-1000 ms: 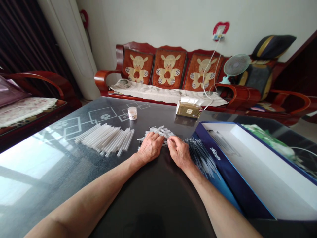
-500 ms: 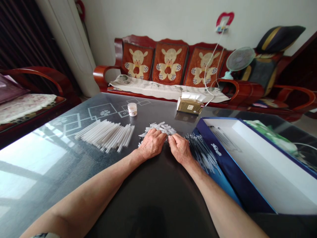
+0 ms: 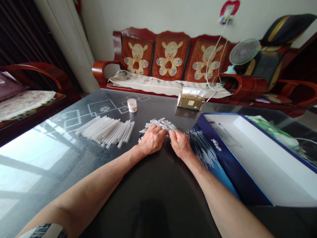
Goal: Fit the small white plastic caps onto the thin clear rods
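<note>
Short white pieces (image 3: 160,124) lie in a small loose heap on the dark glass table (image 3: 61,158), straight ahead of the person, with both hands at its near edge. The left hand (image 3: 151,140) rests palm down, fingers curled onto the heap. The right hand (image 3: 180,144) sits just beside it, fingers bent and tips drawn together at the pieces. Whether either hand has hold of a piece cannot be told, as the fingertips are hidden.

Thin clear rods (image 3: 201,147) lie just right of the right hand, against an open blue box (image 3: 223,155). Long white tubes (image 3: 106,130) lie in a row well left. A small jar (image 3: 132,105) and a tissue box (image 3: 190,100) stand farther back.
</note>
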Available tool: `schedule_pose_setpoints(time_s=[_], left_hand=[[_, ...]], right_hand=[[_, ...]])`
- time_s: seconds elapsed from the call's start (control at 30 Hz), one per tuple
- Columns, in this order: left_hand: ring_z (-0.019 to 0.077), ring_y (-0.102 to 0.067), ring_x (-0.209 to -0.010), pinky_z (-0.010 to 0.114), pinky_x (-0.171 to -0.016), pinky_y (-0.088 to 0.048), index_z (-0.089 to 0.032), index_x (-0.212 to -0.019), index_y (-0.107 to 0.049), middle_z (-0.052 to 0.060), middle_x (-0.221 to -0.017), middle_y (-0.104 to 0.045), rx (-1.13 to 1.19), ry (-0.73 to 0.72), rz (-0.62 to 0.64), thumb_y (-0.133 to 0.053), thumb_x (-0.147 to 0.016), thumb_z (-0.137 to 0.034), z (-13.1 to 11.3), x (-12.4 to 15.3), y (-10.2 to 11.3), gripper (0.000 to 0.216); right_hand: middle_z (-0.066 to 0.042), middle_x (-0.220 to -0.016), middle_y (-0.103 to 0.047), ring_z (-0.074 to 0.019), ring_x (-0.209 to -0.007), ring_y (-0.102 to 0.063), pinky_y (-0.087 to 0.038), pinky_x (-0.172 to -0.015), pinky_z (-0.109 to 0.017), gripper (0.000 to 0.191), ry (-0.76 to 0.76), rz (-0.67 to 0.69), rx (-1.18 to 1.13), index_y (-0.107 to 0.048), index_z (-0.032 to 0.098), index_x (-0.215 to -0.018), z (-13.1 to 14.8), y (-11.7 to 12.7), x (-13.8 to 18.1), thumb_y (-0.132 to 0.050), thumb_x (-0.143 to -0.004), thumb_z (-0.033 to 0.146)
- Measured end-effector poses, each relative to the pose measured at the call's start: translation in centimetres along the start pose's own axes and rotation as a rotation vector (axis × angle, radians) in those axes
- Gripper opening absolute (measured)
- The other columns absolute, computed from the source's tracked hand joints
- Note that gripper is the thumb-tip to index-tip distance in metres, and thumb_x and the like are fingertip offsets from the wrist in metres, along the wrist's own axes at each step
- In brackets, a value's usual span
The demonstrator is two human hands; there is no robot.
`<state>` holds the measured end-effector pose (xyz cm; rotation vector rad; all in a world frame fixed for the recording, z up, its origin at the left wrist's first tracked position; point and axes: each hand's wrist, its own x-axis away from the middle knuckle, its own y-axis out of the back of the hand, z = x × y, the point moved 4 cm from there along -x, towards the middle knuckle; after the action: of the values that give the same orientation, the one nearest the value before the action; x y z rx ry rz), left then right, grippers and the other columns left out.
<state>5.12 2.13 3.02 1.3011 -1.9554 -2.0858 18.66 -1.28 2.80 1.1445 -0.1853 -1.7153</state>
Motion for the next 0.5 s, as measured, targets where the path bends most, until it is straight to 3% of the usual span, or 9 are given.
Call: schedule_pose_setpoints(time_s=[0.13,0.23,0.37,0.5], left_hand=[[0.0209,-0.050,-0.079,0.034,-0.080,-0.040,-0.014,-0.099,-0.064,0.009,-0.081,-0.060,-0.013,0.023,-0.016,-0.033,-0.098,-0.026,0.22,-0.02,-0.03,0.033],[0.0210,-0.050,-0.079,0.035,-0.079,-0.040,-0.014,-0.099,-0.064,0.009,-0.082,-0.060,-0.013,0.011,-0.023,-0.033,-0.098,-0.026,0.21,0.01,-0.06,0.033],[0.0208,-0.050,-0.079,0.034,-0.080,-0.040,-0.014,-0.098,-0.064,0.008,-0.081,-0.059,0.004,-0.010,-0.021,-0.033,-0.098,-0.027,0.05,0.09,-0.09,0.033],[0.0209,-0.050,-0.079,0.034,-0.079,-0.039,-0.015,-0.098,-0.063,0.008,-0.081,-0.058,0.018,-0.025,-0.017,-0.034,-0.098,-0.026,0.06,0.13,-0.22,0.031]], right_hand=[[-0.003,-0.075,-0.065,-0.0156,-0.064,-0.059,-0.044,-0.065,-0.026,0.014,-0.010,-0.025,-0.039,-0.059,0.020,-0.084,0.06,0.25,0.12,-0.048,-0.089,0.028],[-0.004,-0.078,-0.065,-0.0165,-0.068,-0.060,-0.045,-0.067,-0.026,0.009,0.019,-0.014,-0.046,-0.059,0.019,-0.086,0.18,0.16,0.13,-0.052,-0.084,0.024],[-0.003,-0.068,-0.062,-0.0167,-0.065,-0.058,-0.044,-0.065,-0.027,0.023,0.034,0.001,-0.045,-0.055,0.021,-0.071,0.23,-0.05,0.04,-0.044,-0.090,0.028],[-0.001,-0.055,-0.055,-0.0145,-0.053,-0.052,-0.041,-0.058,-0.027,0.040,-0.053,0.016,-0.073,-0.047,0.022,-0.058,-0.16,-0.13,0.05,-0.040,-0.095,0.036]])
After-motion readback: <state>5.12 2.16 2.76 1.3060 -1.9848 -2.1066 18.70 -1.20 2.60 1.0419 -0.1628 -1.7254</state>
